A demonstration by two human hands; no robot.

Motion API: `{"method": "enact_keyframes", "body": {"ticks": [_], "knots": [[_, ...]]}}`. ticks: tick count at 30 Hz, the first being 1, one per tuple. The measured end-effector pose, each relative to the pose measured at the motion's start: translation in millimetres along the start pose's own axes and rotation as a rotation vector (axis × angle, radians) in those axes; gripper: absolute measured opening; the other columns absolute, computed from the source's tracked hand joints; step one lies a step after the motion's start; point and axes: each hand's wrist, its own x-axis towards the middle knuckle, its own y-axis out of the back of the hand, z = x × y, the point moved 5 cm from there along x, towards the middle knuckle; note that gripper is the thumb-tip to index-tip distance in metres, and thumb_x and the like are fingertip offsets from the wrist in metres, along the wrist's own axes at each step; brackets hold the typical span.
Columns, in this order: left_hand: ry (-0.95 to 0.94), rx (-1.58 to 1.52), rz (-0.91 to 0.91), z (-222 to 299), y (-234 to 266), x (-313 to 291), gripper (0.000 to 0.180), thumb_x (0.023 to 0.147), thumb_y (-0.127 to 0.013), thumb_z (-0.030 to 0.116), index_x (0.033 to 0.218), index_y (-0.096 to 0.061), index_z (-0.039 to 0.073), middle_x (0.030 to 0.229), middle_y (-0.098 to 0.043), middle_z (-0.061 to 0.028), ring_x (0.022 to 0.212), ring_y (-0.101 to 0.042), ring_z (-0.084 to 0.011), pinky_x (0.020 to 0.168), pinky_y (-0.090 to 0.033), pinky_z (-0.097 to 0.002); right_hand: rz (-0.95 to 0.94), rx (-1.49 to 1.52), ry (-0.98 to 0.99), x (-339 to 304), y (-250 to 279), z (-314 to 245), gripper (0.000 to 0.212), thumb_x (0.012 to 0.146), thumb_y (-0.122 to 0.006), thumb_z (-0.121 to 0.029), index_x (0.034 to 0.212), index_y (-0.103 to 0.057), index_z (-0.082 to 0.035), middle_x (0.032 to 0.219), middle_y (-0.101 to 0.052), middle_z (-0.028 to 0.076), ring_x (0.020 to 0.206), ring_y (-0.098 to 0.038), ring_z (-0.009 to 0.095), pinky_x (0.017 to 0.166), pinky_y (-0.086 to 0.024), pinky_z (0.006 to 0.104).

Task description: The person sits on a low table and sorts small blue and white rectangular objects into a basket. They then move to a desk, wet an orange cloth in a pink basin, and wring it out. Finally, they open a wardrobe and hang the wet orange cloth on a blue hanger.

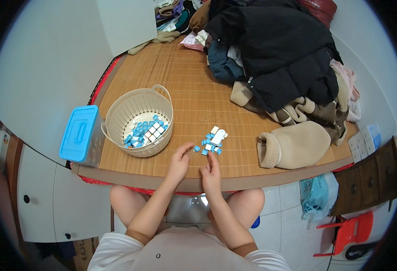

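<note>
On the bamboo mat lies a small pile of blue-and-white tiles (208, 147), which look like mahjong tiles. A longer white piece (218, 137) with a rounded end rests on top of them. To the pile's left, my left hand (179, 161) holds nothing, its fingers stretched toward a single blue tile (196, 148). My right hand (211, 175) is just in front of the pile, fingers extended and apart from the thumb, fingertips close to the nearest tiles; whether they touch is unclear. Many more tiles (145, 132) lie inside a beige basket (140, 98) beyond my left hand.
Left of the basket stands a clear box with a blue lid (79, 131). A beige fleece item (298, 143) lies to the right, before a heap of clothes with a black padded jacket (284, 49). The bamboo-mat surface (191, 90) ends at a front edge near my knees.
</note>
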Motion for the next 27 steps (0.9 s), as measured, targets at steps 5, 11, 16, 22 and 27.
{"method": "enact_keyframes", "body": {"ticks": [5,11,16,22,27], "knots": [[-0.016,0.168,-0.01,-1.5,-3.5,0.0,0.039,0.08,-0.038,-0.007,0.115,-0.055,-0.004,0.124,-0.052,-0.0173,0.119,-0.047,-0.0262,0.102,-0.035,-0.0324,0.013,-0.165,-0.019,8.5,-5.2,0.6,0.061,0.079,-0.045,0.007,0.138,-0.027,0.001,0.143,-0.029,0.016,0.132,-0.028,0.021,0.104,-0.026,0.0301],[-0.056,0.358,-0.111,19.0,-13.1,-0.9,0.04,0.079,-0.039,-0.006,0.115,-0.056,-0.003,0.124,-0.051,-0.0179,0.121,-0.045,-0.0265,0.103,-0.033,-0.0328,0.02,-0.046,-0.081,12.7,-16.3,-6.0,0.063,0.077,-0.041,0.008,0.137,-0.026,0.003,0.142,-0.029,0.016,0.132,-0.027,0.022,0.106,-0.023,0.0311],[-0.038,0.251,-0.073,7.8,-15.5,-4.8,0.037,0.079,-0.039,-0.005,0.112,-0.057,-0.006,0.125,-0.05,-0.0169,0.119,-0.045,-0.0276,0.1,-0.035,-0.0331,0.019,0.005,-0.107,13.3,-20.7,-3.8,0.065,0.073,-0.039,0.009,0.136,-0.025,0.006,0.143,-0.024,0.019,0.136,-0.019,0.025,0.111,-0.015,0.0339],[0.056,0.052,0.01,2.2,-19.0,-9.5,0.039,0.08,-0.038,-0.005,0.115,-0.054,-0.006,0.127,-0.047,-0.0159,0.119,-0.045,-0.025,0.101,-0.034,-0.0307,0.044,0.003,-0.142,12.5,-18.4,-1.0,0.062,0.075,-0.041,0.008,0.135,-0.028,0.004,0.141,-0.025,0.018,0.133,-0.023,0.025,0.11,-0.018,0.035],[0.186,-0.224,0.018,-3.9,-25.7,-13.6,0.04,0.084,-0.036,-0.002,0.12,-0.05,-0.006,0.126,-0.047,-0.0134,0.116,-0.046,-0.0202,0.098,-0.036,-0.029,0.094,-0.173,-0.075,9.1,-19.7,-1.4,0.057,0.081,-0.041,0.005,0.136,-0.031,0.001,0.133,-0.037,0.011,0.117,-0.041,0.019,0.097,-0.034,0.0279]]}}
